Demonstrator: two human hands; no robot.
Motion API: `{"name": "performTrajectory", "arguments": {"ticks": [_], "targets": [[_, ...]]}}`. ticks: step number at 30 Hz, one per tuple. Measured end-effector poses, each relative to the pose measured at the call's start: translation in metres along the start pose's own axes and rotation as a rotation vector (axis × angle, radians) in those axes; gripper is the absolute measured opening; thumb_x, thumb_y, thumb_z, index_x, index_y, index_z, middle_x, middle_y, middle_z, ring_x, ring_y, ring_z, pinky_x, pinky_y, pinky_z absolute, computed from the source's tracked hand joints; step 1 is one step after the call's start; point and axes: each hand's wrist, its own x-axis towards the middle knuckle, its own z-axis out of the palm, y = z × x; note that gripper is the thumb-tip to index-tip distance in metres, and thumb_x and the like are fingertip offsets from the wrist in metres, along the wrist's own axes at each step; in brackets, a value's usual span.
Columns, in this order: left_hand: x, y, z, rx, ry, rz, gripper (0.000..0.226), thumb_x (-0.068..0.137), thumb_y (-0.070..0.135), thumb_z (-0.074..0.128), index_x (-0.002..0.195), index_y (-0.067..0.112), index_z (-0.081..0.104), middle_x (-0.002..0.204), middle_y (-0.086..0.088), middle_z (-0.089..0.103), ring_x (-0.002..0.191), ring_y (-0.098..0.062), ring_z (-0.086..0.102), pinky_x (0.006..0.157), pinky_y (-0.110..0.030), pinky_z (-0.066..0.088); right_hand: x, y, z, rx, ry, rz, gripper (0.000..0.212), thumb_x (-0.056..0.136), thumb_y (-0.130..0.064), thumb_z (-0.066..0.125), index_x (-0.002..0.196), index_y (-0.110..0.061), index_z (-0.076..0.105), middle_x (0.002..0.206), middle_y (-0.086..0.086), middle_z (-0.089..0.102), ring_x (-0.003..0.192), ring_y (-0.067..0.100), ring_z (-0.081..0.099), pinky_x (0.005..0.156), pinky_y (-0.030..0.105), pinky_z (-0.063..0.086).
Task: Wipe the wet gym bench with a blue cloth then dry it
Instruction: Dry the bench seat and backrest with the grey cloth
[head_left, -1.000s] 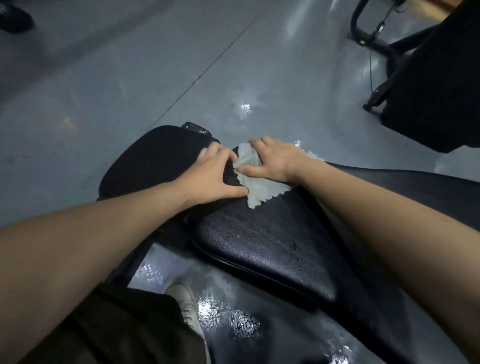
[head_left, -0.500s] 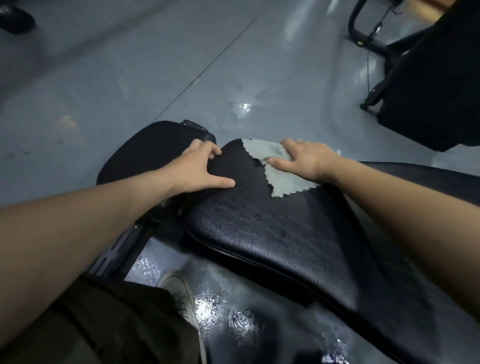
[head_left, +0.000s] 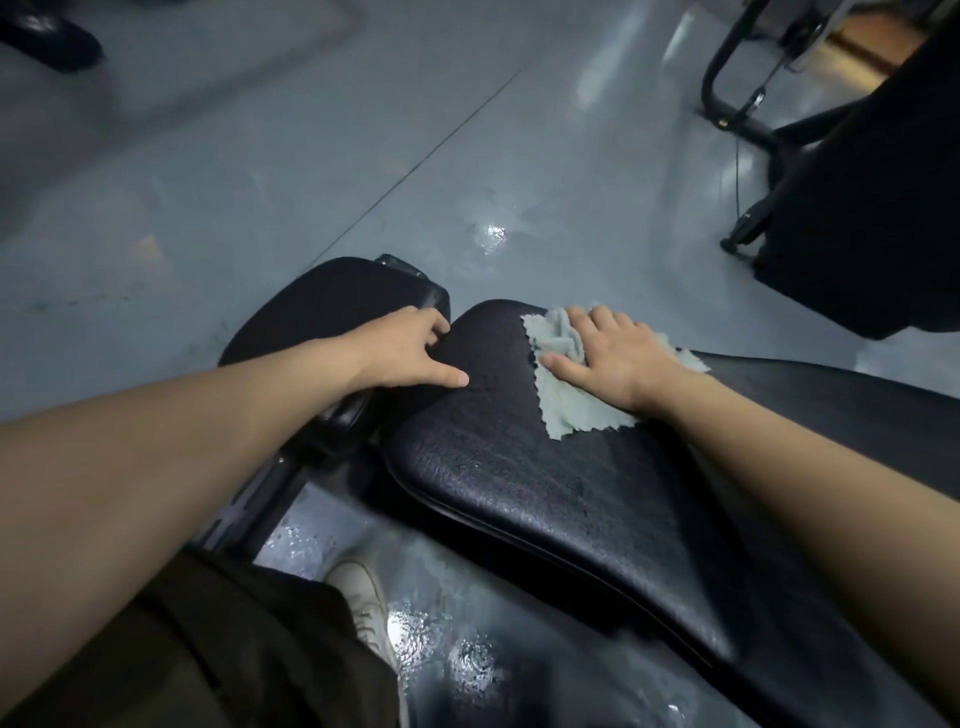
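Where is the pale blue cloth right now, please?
The pale blue cloth lies on the black padded bench near its far end, pressed flat under the right hand.

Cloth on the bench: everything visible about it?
The cloth is pale blue-green, thin and soft-looking, with zigzag-cut edges. It lies bunched and creased near the far end of the black bench pad, mostly flat toward the near corner. The right hand presses on it with straight fingers; the left hand is apart from it.
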Motion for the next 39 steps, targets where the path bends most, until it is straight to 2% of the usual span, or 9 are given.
{"name": "performTrajectory", "arguments": {"ticks": [4, 8, 11, 14, 16, 22, 29, 34, 39], "targets": [[0.007, -0.004, -0.002, 0.029, 0.039, 0.033, 0.049, 0.087, 0.038, 0.071, 0.130, 0.022, 0.054, 0.116, 0.005, 0.057, 0.095, -0.012, 0.056, 0.087, -0.026, 0.043, 0.044, -0.042, 0.000, 0.014, 0.020, -0.094, 0.084, 0.092, -0.075, 0.026, 0.152, -0.015, 0.026, 0.139, 0.014, 0.044, 0.128, 0.036, 0.045, 0.102, 0.045, 0.037], [0.006, -0.011, -0.003, 0.171, 0.107, 0.083, 0.028, 0.095, 0.027, 0.058, 0.123, 0.022, 0.058, 0.108, 0.007, 0.053, 0.097, -0.016, 0.056, 0.086, -0.030, 0.043, 0.058, -0.070, 0.003, -0.087, 0.020, -0.165, 0.086, 0.089, -0.077, 0.015, 0.152, -0.020, 0.025, 0.147, 0.012, 0.038, 0.131, 0.036, 0.041, 0.105, 0.048, 0.036], [-0.001, -0.022, -0.004, 0.277, 0.132, 0.102, 0.028, 0.094, 0.022, 0.056, 0.121, 0.026, 0.056, 0.107, 0.009, 0.043, 0.092, -0.017, 0.053, 0.076, -0.032, 0.041, 0.045, -0.085, 0.003, -0.129, 0.007, -0.238, 0.099, 0.077, -0.079, -0.003, 0.156, -0.024, 0.020, 0.162, 0.010, 0.022, 0.146, 0.034, 0.021, 0.114, 0.053, 0.022], [-0.005, -0.025, -0.005, 0.281, 0.152, 0.106, 0.028, 0.091, 0.021, 0.060, 0.118, 0.028, 0.056, 0.106, 0.007, 0.039, 0.089, -0.018, 0.052, 0.071, -0.030, 0.037, 0.018, -0.105, 0.005, -0.132, -0.030, -0.346, 0.101, 0.075, -0.078, -0.008, 0.159, -0.025, 0.009, 0.168, 0.009, 0.004, 0.153, 0.032, -0.003, 0.120, 0.058, 0.003], [-0.006, -0.025, -0.005, 0.278, 0.143, 0.111, 0.031, 0.091, 0.019, 0.061, 0.120, 0.028, 0.055, 0.107, 0.007, 0.040, 0.092, -0.018, 0.054, 0.074, -0.032, 0.041, -0.009, -0.117, 0.009, -0.116, -0.046, -0.414, 0.101, 0.074, -0.078, -0.008, 0.160, -0.026, 0.005, 0.168, 0.006, -0.004, 0.153, 0.030, -0.010, 0.121, 0.057, -0.002], [-0.014, -0.023, -0.007, 0.250, 0.122, 0.109, 0.035, 0.092, 0.017, 0.063, 0.124, 0.025, 0.055, 0.116, 0.005, 0.041, 0.105, -0.017, 0.055, 0.085, -0.035, 0.046, -0.082, -0.108, 0.027, -0.085, 0.042, -0.509, 0.088, 0.086, -0.071, 0.023, 0.159, -0.023, 0.019, 0.167, 0.011, 0.008, 0.154, 0.035, 0.003, 0.120, 0.060, 0.009], [-0.017, -0.027, -0.006, 0.276, 0.128, 0.118, 0.034, 0.093, 0.014, 0.059, 0.126, 0.022, 0.054, 0.115, 0.006, 0.037, 0.098, -0.015, 0.046, 0.079, -0.031, 0.038, -0.165, -0.047, 0.033, -0.120, 0.072, -0.400, 0.096, 0.082, -0.058, 0.051, 0.160, -0.023, 0.007, 0.168, 0.006, 0.003, 0.155, 0.029, 0.000, 0.119, 0.054, 0.012], [-0.016, -0.026, -0.007, 0.335, 0.092, 0.137, 0.034, 0.092, 0.014, 0.056, 0.125, 0.022, 0.051, 0.112, 0.007, 0.033, 0.104, -0.022, 0.049, 0.087, -0.045, 0.050, -0.179, -0.042, 0.033, -0.152, 0.071, -0.353, 0.098, 0.082, -0.061, 0.050, 0.160, -0.022, 0.007, 0.168, 0.008, 0.006, 0.154, 0.031, 0.005, 0.117, 0.054, 0.013], [-0.010, -0.031, -0.011, 0.283, 0.094, 0.141, 0.030, 0.093, 0.013, 0.054, 0.122, 0.022, 0.054, 0.114, 0.005, 0.040, 0.101, -0.017, 0.048, 0.085, -0.040, 0.048, -0.145, -0.077, 0.036, -0.199, 0.071, -0.358, 0.094, 0.084, -0.062, 0.042, 0.160, -0.016, 0.012, 0.167, 0.014, 0.009, 0.153, 0.037, 0.010, 0.117, 0.058, 0.020]]}}
